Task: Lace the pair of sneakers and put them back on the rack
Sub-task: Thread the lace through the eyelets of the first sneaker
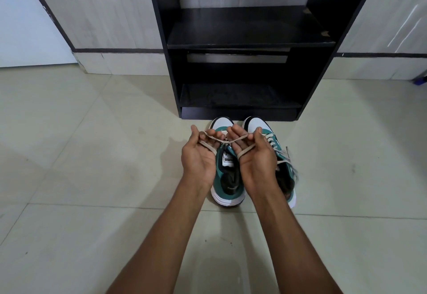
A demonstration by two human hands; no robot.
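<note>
Two green and white sneakers stand side by side on the tiled floor, toes toward the rack. Above the left sneaker (pixel 227 184) my left hand (pixel 200 155) and my right hand (pixel 254 157) are palm up, each pinching a loop of its beige lace (pixel 227 141), which crosses in a knot between them. The right sneaker (pixel 285 171) is partly hidden by my right hand; its lace is threaded and its ends hang loose to the right. The black rack (pixel 249 39) stands just beyond the toes, its shelves bare.
Pale floor tiles (pixel 92 178) spread all around the shoes. A light wall with a dark skirting stripe (pixel 117 51) runs behind the rack. A small blue object (pixel 420 78) sits at the far right edge.
</note>
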